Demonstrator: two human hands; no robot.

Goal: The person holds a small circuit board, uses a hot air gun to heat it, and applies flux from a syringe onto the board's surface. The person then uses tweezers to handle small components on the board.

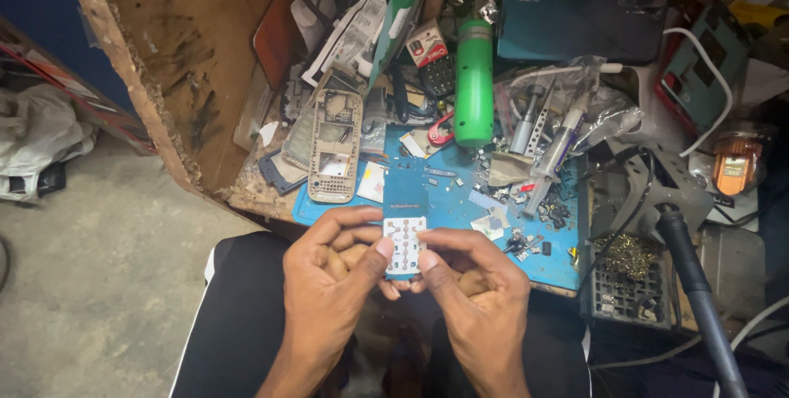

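Fingers of both hands pinch a small blue phone board (405,201) from its sides, thumbs pressed on its white keypad sheet (404,243); left hand (329,270) and right hand (470,279) both closed on it, holding it over the lap just off the bench edge, likely to steady it for close viewing. Ahead on the blue mat (559,254): beige phone frame (334,145), green cylinder (474,84), syringe (555,155), loose screws. Soldering iron handle (694,279) crowds the right.
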